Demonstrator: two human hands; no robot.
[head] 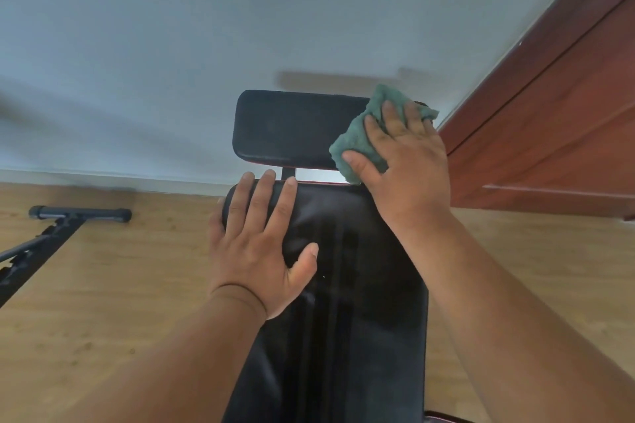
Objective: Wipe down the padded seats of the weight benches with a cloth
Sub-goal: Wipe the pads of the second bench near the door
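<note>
A black padded weight bench runs up the middle of the head view, with a long back pad (357, 302) and a separate smaller head pad (285, 127) at its far end. My right hand (405, 154) lies flat with straight fingers on a green cloth (357, 137), pressing it against the right end of the head pad. My left hand (261, 244) rests flat, fingers spread, on the top left corner of the back pad. The cloth's right part is hidden under my hand.
A pale wall (171, 45) stands right behind the bench. A reddish-brown wooden door or cabinet (549, 120) is at the right. On the wooden floor (103, 302) at left lies a black metal frame with a crossbar (79, 213).
</note>
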